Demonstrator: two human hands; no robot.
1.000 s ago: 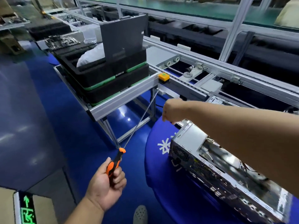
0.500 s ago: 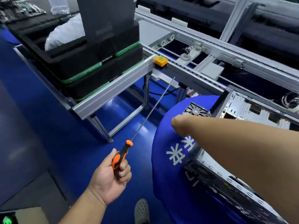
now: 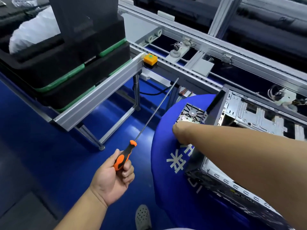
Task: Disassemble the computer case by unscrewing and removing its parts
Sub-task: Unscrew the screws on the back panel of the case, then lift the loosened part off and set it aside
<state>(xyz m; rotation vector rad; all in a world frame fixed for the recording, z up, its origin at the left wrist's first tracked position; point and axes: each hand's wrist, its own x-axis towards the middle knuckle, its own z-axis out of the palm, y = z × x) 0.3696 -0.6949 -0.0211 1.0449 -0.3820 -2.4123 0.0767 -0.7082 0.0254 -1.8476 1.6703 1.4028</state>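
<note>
The person's left hand (image 3: pixel 114 178) is out over the blue floor (image 3: pixel 41 146), its fingers (image 3: pixel 128 170) wrapped round the orange-and-black handle of a long screwdriver (image 3: pixel 123 159). The thin steel shaft slants up and away to the right, and its tip shows against the underside of the aluminium conveyor frame (image 3: pixel 182 72), touching nothing that I can see.

The right arm reaches across from the right edge, and the right hand (image 3: pixel 180 132) is at the near left corner of the computer case (image 3: pixel 232 183). Only the back of the wrist and knuckles show, so whether its fingers are closed on the case or just lying against it I cannot tell.

The case lies on a round bench covered in blue cloth (image 3: pixel 164 130) with white characters printed on it. It is opened up, bare perforated sheet metal showing. At its far left end a drive (image 3: pixel 192 113) with a spoked metal face lies on the cloth, just beside the upright dark side panel (image 3: pixel 216 108).

On the conveyor to the left stand stacked black trays (image 3: pixel 69 67) with green edges, and a yellow button box (image 3: pixel 150 59) sits at the frame's corner. A grey perforated shoe (image 3: pixel 142 216) shows at the bottom.
</note>
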